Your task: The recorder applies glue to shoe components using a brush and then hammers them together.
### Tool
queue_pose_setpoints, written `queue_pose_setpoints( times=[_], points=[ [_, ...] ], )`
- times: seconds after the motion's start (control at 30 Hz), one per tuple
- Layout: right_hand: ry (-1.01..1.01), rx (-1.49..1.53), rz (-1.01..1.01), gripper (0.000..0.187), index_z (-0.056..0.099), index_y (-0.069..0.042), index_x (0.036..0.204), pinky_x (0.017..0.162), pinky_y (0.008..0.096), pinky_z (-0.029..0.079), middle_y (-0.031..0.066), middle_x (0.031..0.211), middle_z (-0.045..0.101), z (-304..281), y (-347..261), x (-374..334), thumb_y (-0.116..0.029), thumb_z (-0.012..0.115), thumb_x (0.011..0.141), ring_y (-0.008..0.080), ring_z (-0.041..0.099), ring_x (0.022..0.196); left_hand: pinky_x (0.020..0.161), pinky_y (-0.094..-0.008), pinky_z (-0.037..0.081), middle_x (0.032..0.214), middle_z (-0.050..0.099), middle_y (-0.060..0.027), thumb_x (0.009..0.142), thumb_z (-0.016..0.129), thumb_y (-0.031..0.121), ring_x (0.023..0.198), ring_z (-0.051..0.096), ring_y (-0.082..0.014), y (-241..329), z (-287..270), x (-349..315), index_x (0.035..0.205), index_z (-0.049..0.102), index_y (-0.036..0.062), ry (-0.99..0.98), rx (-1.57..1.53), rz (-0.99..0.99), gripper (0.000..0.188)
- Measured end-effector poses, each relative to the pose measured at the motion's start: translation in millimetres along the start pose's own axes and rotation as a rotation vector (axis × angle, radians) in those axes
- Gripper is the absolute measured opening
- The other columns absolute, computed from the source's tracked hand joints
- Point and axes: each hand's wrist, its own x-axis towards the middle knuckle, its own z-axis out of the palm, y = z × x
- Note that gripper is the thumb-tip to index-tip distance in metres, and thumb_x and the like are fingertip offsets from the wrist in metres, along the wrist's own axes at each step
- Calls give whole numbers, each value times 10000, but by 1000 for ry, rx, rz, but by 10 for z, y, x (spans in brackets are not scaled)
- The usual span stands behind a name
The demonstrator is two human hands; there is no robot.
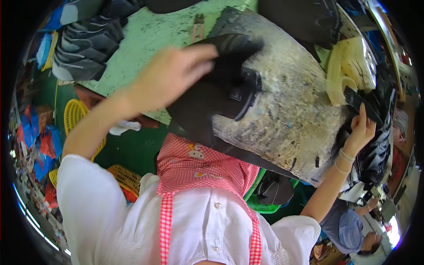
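Stacked dark pieces (90, 46) and a stained worktable (152, 37) show a workshop.

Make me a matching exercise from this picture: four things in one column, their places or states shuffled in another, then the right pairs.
Things
1. bare left hand
2. bare right hand
3. green plastic mesh basket
4. stacked dark-grey curved pieces

Places or states
A. below the worn, mottled grey board, with something dark inside
B. upper left, on the pale-green tabletop
C. blurred, at the large black sheet-like piece
D. at the flat black strip near the pale yellow block

Pairs: 1-C, 2-D, 3-A, 4-B
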Motion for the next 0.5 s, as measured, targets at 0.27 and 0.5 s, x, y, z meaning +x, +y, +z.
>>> queue_pose_setpoints(
  times=[0.27,0.5],
  points=[
    [-668,273,-200,184,708,37,1039,766,292,556,81,977,733,1077,-780,-712,93,701,864,160,710,869,942,-262,473,1138,680,-24,967,666,272,1029,606,-92,-388,-267,566,1273,628,-13,-159,-445,-117,420],
    [-732,-37,-660,256,761,-26,997,801,281,549,119,997,739,1309,-974,-751,97,714,777,231,721,870,939,-270,481,1138,684,-38,972,662,258,1038,612,-110,-383,-271,563,1280,617,-19,-161,-455,-204,417]
  ],
)
